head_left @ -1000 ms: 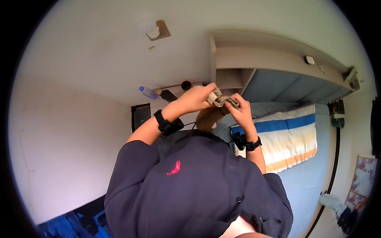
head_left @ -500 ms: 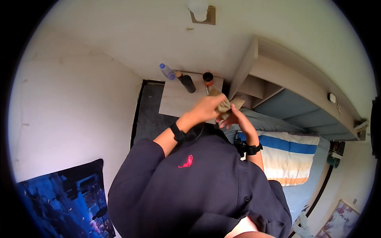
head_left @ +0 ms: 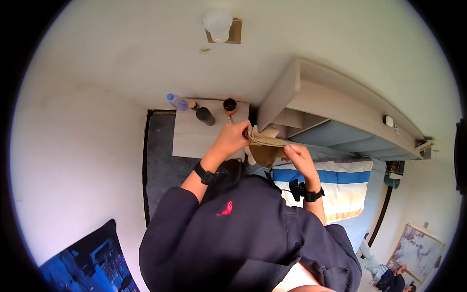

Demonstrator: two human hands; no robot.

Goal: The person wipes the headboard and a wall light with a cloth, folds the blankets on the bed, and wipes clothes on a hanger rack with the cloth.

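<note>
A khaki cloth item [head_left: 266, 152] with a folded rim, its exact kind unclear, is stretched between my two hands above the near edge of the small table. My left hand [head_left: 232, 137] pinches its left end, and some of those fingers are hidden behind the cloth. At the other end, my right hand [head_left: 300, 160] grips the edge between thumb and fingers. Both wrists wear black bands. Beyond my left hand, on the table [head_left: 187, 141], are a dark bottle [head_left: 205, 116] and an orange and dark cup [head_left: 230, 106].
A clear bottle with a blue cap [head_left: 177, 102] and a small jar [head_left: 193, 105] stand at the table's back. To the right are a bed with a striped quilt [head_left: 335, 182] and a wooden headboard shelf [head_left: 335, 97]. Another person [head_left: 389, 280] appears at lower right.
The cloth item, bunched between close hands before, is now spread out. My right hand has moved lower and farther from my left. The whole view has shifted, with the table now farther left.
</note>
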